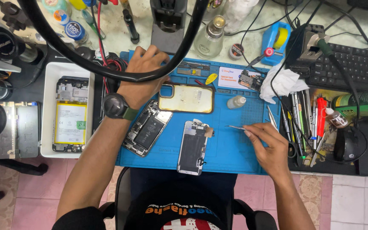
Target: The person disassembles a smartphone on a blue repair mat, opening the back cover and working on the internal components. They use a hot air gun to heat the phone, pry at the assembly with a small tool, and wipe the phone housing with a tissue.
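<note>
Where the blue mat (235,149) covers the bench: detached screen (192,147), face down; right hand (269,147), grip pinching tweezers (236,127) for fine work; opened phone (146,127); left hand (143,74), grip unclear, reaching behind the lamp ring (107,70).

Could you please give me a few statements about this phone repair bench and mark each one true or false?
1. The right hand holds metal tweezers. True.
2. The left hand rests on the keyboard. False: it reaches to the far edge of the blue mat; the keyboard lies at the right.
3. A phone case lies on the mat. True.
4. The white tray is on the mat. False: it sits left of the mat.
5. A watch is on the left wrist. True.
</note>
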`<state>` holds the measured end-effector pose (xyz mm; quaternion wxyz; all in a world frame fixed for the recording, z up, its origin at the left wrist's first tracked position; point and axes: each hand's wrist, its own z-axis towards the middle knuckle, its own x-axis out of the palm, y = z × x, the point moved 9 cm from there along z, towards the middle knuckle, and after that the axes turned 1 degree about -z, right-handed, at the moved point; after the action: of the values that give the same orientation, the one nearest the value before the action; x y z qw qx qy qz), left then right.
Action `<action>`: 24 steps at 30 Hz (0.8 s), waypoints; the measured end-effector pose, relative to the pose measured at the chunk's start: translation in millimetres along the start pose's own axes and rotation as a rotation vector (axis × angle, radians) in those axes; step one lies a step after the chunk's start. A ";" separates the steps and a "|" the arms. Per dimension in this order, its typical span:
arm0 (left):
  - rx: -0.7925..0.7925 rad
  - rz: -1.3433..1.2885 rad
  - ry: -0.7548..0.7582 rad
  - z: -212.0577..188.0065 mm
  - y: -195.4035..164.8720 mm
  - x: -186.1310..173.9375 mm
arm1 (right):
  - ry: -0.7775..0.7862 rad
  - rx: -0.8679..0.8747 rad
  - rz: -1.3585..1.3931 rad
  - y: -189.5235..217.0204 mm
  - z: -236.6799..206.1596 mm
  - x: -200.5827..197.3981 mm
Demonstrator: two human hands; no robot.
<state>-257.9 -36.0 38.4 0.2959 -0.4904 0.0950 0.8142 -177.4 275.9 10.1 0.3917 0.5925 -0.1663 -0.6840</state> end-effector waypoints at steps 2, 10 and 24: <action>-0.020 0.014 -0.002 -0.5 0.3 2.0 | -0.003 -0.007 0.006 5.1 2.3 1.1; -0.083 0.037 -0.092 4.2 17.9 3.4 | 0.007 -0.020 0.010 17.5 7.1 5.4; -0.146 -0.041 -0.065 -5.3 26.4 -0.3 | 0.026 -0.114 0.064 53.3 35.1 32.1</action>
<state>-269.0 -59.8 32.5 0.2788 -0.4856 0.0159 0.8284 -192.1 210.1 33.6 0.4486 0.5724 -0.1405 -0.6718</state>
